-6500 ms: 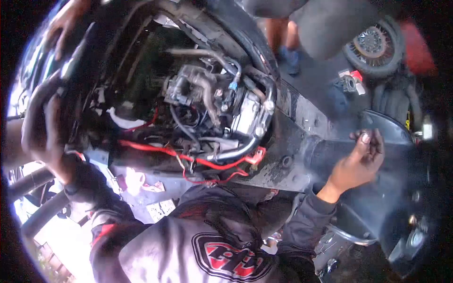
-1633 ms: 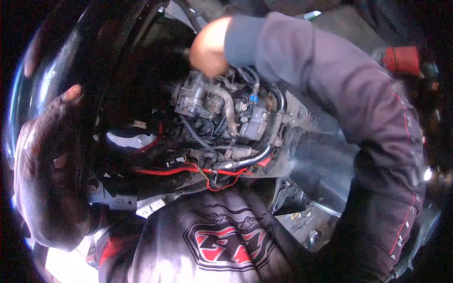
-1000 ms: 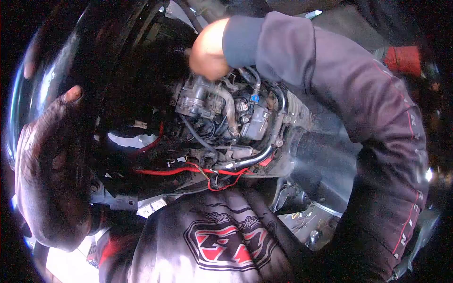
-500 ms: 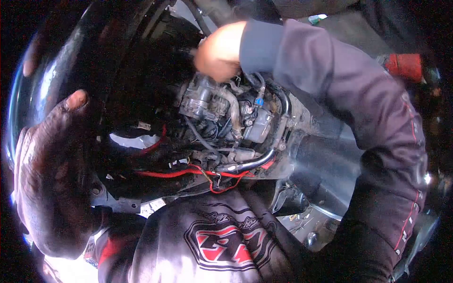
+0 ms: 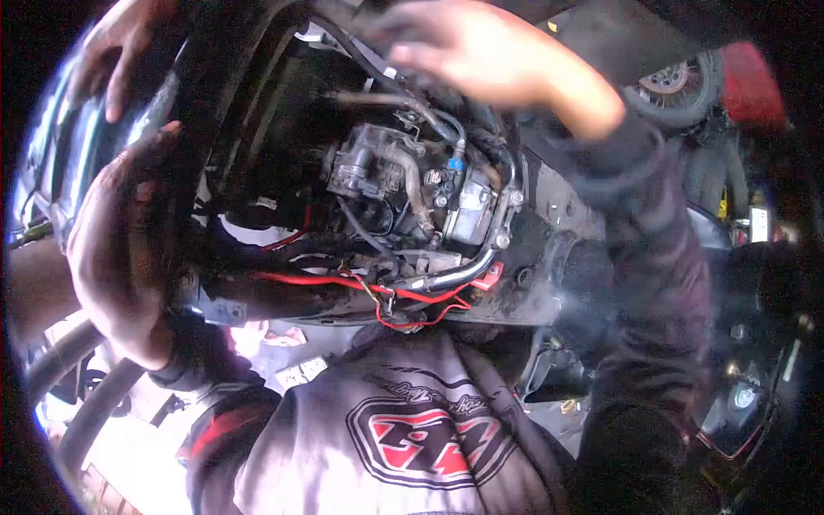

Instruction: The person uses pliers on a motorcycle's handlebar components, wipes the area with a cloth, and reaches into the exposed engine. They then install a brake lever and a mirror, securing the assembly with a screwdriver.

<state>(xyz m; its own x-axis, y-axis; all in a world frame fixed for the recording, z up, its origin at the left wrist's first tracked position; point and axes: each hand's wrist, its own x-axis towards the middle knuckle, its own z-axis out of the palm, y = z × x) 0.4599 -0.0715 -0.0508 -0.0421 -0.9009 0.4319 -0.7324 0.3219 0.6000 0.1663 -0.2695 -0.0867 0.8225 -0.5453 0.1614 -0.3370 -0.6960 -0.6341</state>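
My left hand (image 5: 120, 257) is at the left edge of the scooter's body, wrapped against a glossy black body panel (image 5: 193, 103), its thumb pointing up and most fingers hidden. Smeared by motion, my right hand (image 5: 481, 51) passes over the far end of the open bay, near a black hose (image 5: 348, 39). Its fingers are too blurred to show a grip. Below it sits the bare engine (image 5: 369, 163), with a hose bearing a blue clip (image 5: 456, 164). A red wire (image 5: 318, 279) runs along the near side of the frame tube (image 5: 463, 276).
Another person's hand (image 5: 116, 51) lies on the glossy panel at the upper left. A wheel (image 5: 674, 86) and a red object (image 5: 755, 86) stand at the upper right. Dark metal tubes (image 5: 64, 356) cross the lower left.
My right hand has lifted from above the engine toward the top and right, uncovering engine parts. My left hand has shifted slightly right and up. The other person's hand shows more fully.
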